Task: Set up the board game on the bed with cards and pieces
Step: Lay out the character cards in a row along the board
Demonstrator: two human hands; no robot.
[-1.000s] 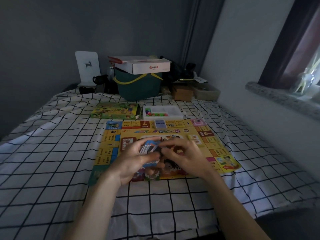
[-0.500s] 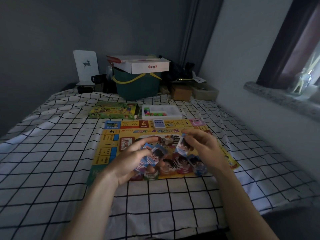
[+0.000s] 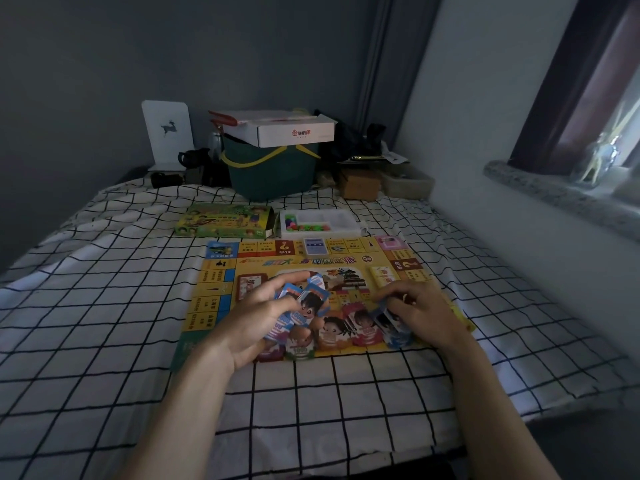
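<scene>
A yellow game board (image 3: 221,289) lies flat on the checked bedsheet. My left hand (image 3: 258,317) grips a stack of picture cards (image 3: 304,301) above the board's near middle. My right hand (image 3: 420,311) is low at the board's near right, fingers curled down on a blue card (image 3: 389,322) that lies on the row. Several cards (image 3: 332,332) with cartoon children lie side by side along the board's near edge. A small blue deck (image 3: 316,245) and a yellow deck (image 3: 382,275) lie on the board further back.
Behind the board lie a green game box (image 3: 225,221) and a white tray of coloured pieces (image 3: 320,223). At the bed's head stand a green bucket (image 3: 273,174) with a white carton on top, a brown box (image 3: 360,183) and a white stand. A wall and sill run on the right.
My right hand pulled a card from the stack, carried it right and down, and now sets it at the right end of the row. The left hand stays holding the stack.
</scene>
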